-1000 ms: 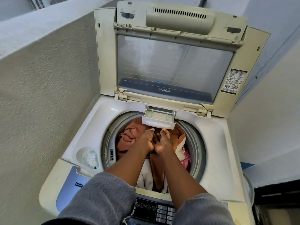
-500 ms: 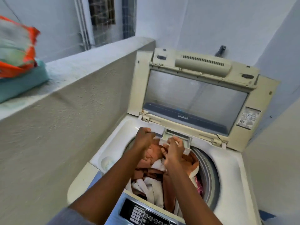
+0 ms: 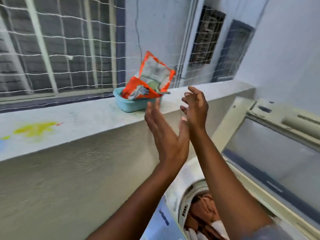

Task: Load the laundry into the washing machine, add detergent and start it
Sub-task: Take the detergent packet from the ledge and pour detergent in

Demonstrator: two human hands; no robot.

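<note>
A light blue tub [image 3: 131, 105] on the wall ledge [image 3: 78, 122] holds an orange-and-white detergent pouch [image 3: 150, 78], which stands tilted with its top open; its print is too blurred to read. Both hands are raised just short of it, left hand [image 3: 166, 135] and right hand [image 3: 195, 108], fingers spread and holding nothing. Lower right, the washing machine [image 3: 174, 193] has its lid [image 3: 270, 153] up and brown and white laundry [image 3: 202, 213] in the drum. Its blue panel lettering is illegible.
</note>
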